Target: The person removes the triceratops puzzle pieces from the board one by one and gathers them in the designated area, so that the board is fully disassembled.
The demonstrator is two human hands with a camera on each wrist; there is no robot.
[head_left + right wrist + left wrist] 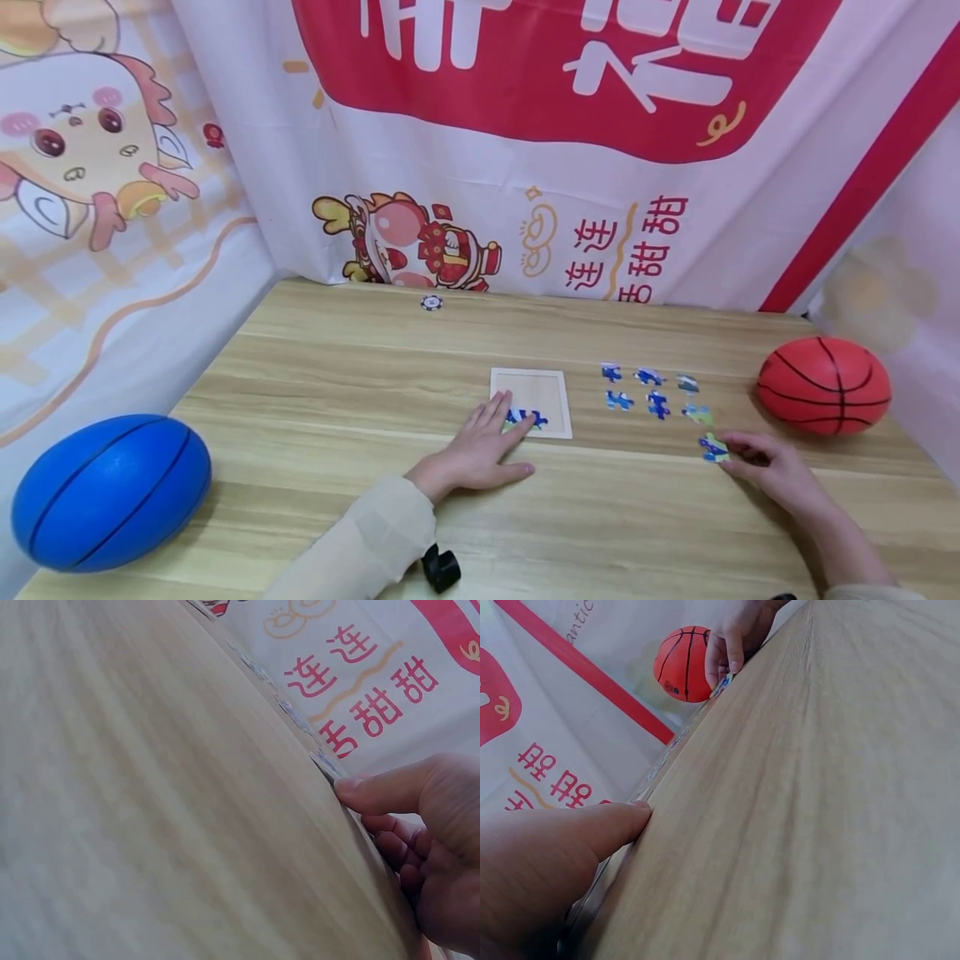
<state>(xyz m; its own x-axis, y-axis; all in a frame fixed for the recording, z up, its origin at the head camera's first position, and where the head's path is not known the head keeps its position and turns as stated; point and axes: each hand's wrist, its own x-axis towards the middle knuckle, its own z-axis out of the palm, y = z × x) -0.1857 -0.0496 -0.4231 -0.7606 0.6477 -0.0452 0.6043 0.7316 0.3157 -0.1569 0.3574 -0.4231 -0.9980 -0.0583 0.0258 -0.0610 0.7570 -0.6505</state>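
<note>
Puzzle piece, blue with a bit of green, lies flat on the wooden table to the right of centre, pinched at its right edge by the right hand, thumb and curled fingers closing on it. Left of it, across a stretch of bare wood, the left hand rests flat with fingers spread, its fingertips on the near edge of the square puzzle tray, touching the pieces already set in the tray's near-left corner. Just beyond the held piece, six loose pieces sit in two rows, apart from one another. Near left lies a blue ball; far right, an orange ball stands close to the loose pieces. A small disc sits at the table's far edge.
</note>
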